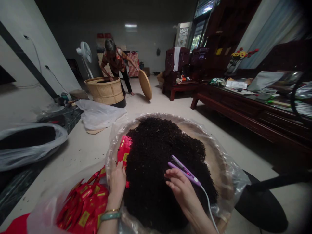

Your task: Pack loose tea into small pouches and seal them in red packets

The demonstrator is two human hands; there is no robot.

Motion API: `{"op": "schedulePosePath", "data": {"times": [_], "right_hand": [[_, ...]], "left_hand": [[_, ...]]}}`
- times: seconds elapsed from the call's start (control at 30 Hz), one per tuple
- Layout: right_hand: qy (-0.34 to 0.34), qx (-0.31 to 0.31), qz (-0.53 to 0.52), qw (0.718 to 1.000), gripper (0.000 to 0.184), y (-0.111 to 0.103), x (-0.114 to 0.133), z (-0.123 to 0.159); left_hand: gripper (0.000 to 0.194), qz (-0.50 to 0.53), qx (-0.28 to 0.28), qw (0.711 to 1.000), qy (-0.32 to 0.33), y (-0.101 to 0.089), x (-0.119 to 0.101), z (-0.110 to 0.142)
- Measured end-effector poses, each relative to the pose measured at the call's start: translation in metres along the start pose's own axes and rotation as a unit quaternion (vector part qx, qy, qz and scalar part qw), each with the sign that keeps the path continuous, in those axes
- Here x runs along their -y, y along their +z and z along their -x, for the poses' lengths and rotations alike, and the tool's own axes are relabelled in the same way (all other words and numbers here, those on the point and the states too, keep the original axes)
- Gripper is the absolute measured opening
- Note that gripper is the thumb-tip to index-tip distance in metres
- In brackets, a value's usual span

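So you've got that big round tray lined with clear plastic in front of you, heaped with a dark mound of loose dried tea leaves, and honestly the pile looks barely dented, so I'd guess most of the packing is still ahead. Down at your left there's a clear plastic bag stuffed with small red-and-gold foil packets; can't tell if those are filled or empty. Your left hand is clamped on a bright red foil pouch pressed right against the edge of the leaves. Your right hand rests on the heap, fingers loosely closed over a slim purple corded sealing tool. Way back, another person bends over a woven bamboo basket on the floor.
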State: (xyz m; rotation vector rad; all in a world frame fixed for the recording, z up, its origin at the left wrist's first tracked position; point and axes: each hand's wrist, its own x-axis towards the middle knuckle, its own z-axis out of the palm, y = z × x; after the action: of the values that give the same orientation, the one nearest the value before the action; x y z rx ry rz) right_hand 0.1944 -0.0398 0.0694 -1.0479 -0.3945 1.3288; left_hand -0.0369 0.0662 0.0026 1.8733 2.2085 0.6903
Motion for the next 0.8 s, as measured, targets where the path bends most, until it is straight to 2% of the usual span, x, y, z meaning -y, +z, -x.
{"op": "schedulePosePath", "data": {"times": [0.17, 0.4, 0.53, 0.67, 0.8], "right_hand": [[0.011, 0.021, -0.008, 1.000, 0.019, -0.001, -0.005, -0.001], [0.025, 0.035, -0.016, 0.999, 0.020, -0.001, -0.008, -0.002], [0.027, 0.042, -0.013, 0.999, 0.019, -0.002, -0.010, -0.002], [0.005, 0.044, 0.034, 0.998, 0.020, -0.005, -0.011, -0.003], [-0.014, 0.047, 0.111, 0.993, 0.034, 0.001, -0.019, -0.007]], "left_hand": [[0.032, 0.003, 0.002, 1.000, 0.012, 0.002, 0.003, 0.003], [0.040, 0.085, -0.025, 0.996, -0.008, -0.003, 0.004, 0.001], [0.025, 0.162, -0.030, 0.985, -0.047, -0.009, 0.003, -0.001], [0.012, 0.279, -0.056, 0.953, -0.109, -0.018, 0.003, -0.007], [0.023, 0.424, -0.043, 0.895, -0.132, -0.020, -0.015, 0.008]]}}
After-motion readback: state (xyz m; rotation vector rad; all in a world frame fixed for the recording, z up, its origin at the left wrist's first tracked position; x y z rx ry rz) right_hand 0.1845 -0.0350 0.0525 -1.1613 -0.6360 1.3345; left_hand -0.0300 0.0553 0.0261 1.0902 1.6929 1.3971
